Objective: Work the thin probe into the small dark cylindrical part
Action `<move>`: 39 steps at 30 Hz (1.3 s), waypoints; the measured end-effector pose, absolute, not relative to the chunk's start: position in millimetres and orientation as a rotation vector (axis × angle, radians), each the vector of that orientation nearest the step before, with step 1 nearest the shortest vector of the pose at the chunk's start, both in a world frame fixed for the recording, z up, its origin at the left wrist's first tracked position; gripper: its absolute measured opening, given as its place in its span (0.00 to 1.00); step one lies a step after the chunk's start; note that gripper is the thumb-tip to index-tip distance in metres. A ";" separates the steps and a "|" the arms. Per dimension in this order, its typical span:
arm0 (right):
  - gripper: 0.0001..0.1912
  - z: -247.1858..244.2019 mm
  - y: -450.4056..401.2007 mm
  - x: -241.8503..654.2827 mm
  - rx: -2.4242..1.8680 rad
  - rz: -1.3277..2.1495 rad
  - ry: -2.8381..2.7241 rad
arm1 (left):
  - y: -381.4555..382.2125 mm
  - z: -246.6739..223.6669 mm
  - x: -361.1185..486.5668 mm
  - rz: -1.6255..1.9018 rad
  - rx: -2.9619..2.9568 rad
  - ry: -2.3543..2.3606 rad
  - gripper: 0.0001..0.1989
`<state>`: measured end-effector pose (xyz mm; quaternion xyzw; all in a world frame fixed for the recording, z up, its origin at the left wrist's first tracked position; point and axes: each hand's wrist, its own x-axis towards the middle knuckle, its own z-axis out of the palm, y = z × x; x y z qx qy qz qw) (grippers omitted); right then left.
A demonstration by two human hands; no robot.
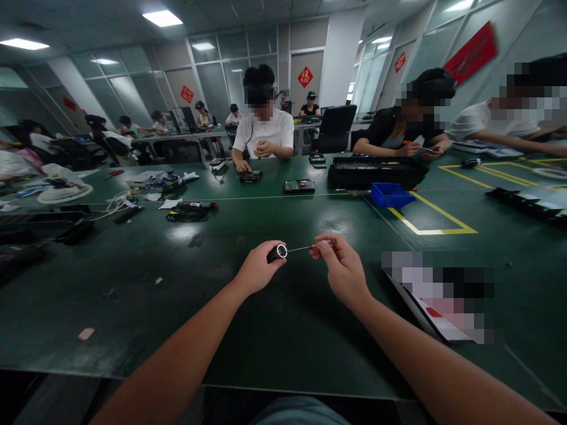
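Observation:
My left hand (261, 267) is closed around a short black cylinder with a bright ring at its round end, which looks like a flashlight (280, 252). Between the thumb and fingers of my right hand (341, 262) is a screwdriver (300, 248) with a thin metal shaft and a reddish handle. The shaft points left, its tip at the rim of the flashlight; whether it touches, I cannot tell. Both hands are above the green table (283, 330), in front of my body.
A pixelated booklet or packet (447, 324) lies right of my right forearm. Farther back are a blue bin (392, 195), a long black tray (376, 172), a circuit board (299, 186) and a coiled black cable (188, 212). Across the table, a person (266, 133) in white handles a device.

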<state>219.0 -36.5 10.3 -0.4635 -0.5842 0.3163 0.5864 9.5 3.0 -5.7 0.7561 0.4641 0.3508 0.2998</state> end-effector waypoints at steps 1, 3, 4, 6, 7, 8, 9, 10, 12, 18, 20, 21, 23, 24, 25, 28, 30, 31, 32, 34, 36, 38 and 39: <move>0.14 9.7 -36.0 219.0 -1.086 0.753 -1.375 | 2.6 -4.6 9.7 0.932 2.026 1.226 0.18; 0.14 8.4 -34.8 219.3 -1.092 0.769 -1.389 | 2.1 -3.1 9.6 0.923 2.062 1.210 0.18; 0.14 7.8 -34.2 219.6 -1.088 0.773 -1.392 | 2.1 -2.9 9.5 0.917 2.075 1.203 0.18; 0.13 6.8 -33.1 220.1 -1.069 0.773 -1.395 | 2.4 -3.1 9.2 0.909 2.086 1.192 0.19; 0.13 6.4 -32.7 220.3 -1.057 0.775 -1.400 | 2.7 -3.4 9.0 0.911 2.088 1.189 0.19; 0.13 6.0 -32.3 220.5 -1.049 0.776 -1.406 | 2.9 -3.8 8.9 0.911 2.088 1.188 0.19; 0.13 5.6 -32.1 220.6 -1.047 0.777 -1.411 | 3.1 -4.0 8.8 0.909 2.088 1.190 0.19; 0.13 5.4 -31.8 220.6 -1.052 0.774 -1.411 | 3.3 -4.2 8.6 0.906 2.089 1.193 0.19; 0.14 5.6 -31.5 220.7 -1.080 0.761 -1.411 | 3.4 -4.2 8.3 0.901 2.099 1.191 0.19; 0.21 11.3 -32.0 223.9 -1.335 0.505 -1.540 | 3.7 -5.6 6.0 0.893 2.148 1.154 0.18; 0.24 13.2 -32.6 224.8 -1.370 0.434 -1.566 | 4.0 -6.5 5.5 0.894 2.149 1.147 0.18; 0.24 13.9 -33.1 225.0 -1.369 0.417 -1.574 | 4.1 -6.8 5.3 0.894 2.149 1.144 0.18; 0.22 15.2 -34.1 224.6 -1.348 0.409 -1.600 | 4.3 -6.9 5.3 0.891 2.151 1.138 0.17; 0.20 15.6 -34.8 224.2 -1.331 0.407 -1.615 | 4.2 -6.7 5.4 0.888 2.153 1.135 0.17; 0.18 15.9 -35.4 223.7 -1.307 0.408 -1.630 | 4.1 -6.4 5.6 0.887 2.155 1.134 0.17; 0.11 15.6 -37.2 222.6 -1.214 0.438 -1.659 | 3.2 -5.1 6.2 0.872 2.153 1.139 0.17; 0.08 14.5 -38.0 222.6 -1.179 0.472 -1.678 | 2.6 -4.3 6.6 0.867 2.150 1.134 0.17; 0.07 13.9 -38.4 222.7 -1.171 0.487 -1.693 | 2.4 -4.1 6.8 0.865 2.148 1.126 0.17; 0.07 13.3 -38.6 222.8 -1.166 0.499 -1.707 | 2.3 -3.9 7.0 0.864 2.146 1.120 0.17; 0.09 12.5 -39.0 222.6 -1.173 0.525 -1.716 | 2.3 -3.5 7.4 0.866 2.141 1.120 0.17; 0.13 12.9 -39.2 221.8 -1.211 0.556 -1.692 | 2.5 -3.1 7.7 0.866 2.133 1.132 0.17; 0.17 14.5 -39.3 220.8 -1.264 0.569 -1.658 | 2.6 -2.6 8.0 0.864 2.126 1.143 0.17; 0.17 15.5 -39.5 220.5 -1.281 0.569 -1.651 | 2.5 -2.3 8.0 0.861 2.122 1.145 0.18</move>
